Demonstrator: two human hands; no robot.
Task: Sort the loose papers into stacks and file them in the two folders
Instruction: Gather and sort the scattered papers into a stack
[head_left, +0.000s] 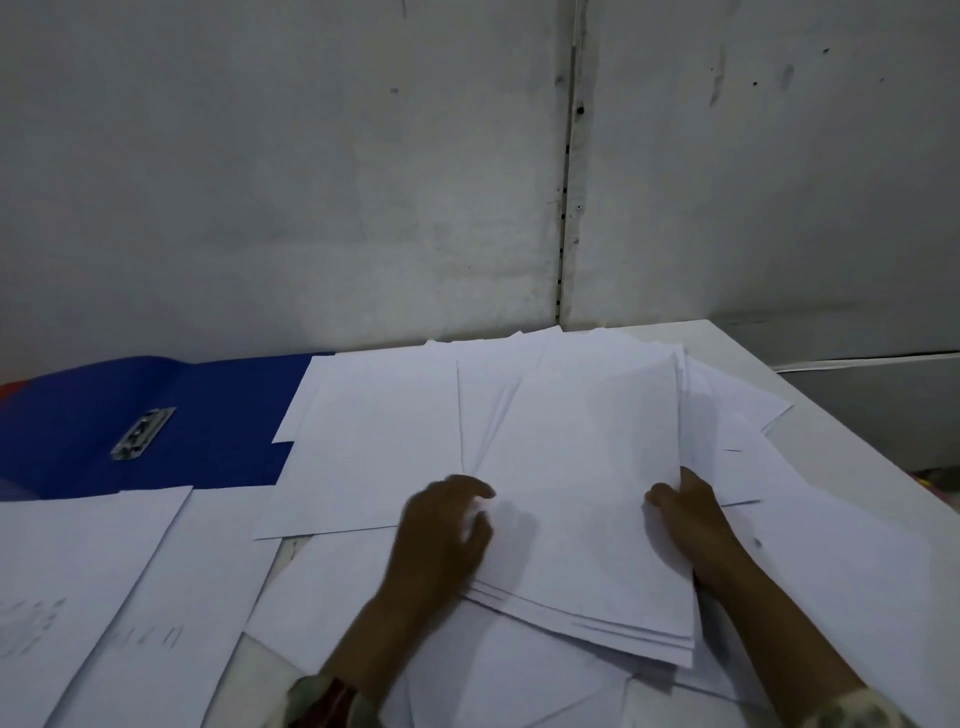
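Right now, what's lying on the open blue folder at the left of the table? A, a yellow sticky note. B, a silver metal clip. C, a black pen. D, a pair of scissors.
B: a silver metal clip sits on the inside of the open blue folder, left of the spread white papers; no scissors, pen or sticky note shows on it.

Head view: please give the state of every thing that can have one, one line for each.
blue folder: open, lying flat, clip empty.
paper stack: gathered, held at both side edges.
loose papers: spread on the table, overlapping.
left hand: grips the stack's left edge.
right hand: grips the stack's right edge.
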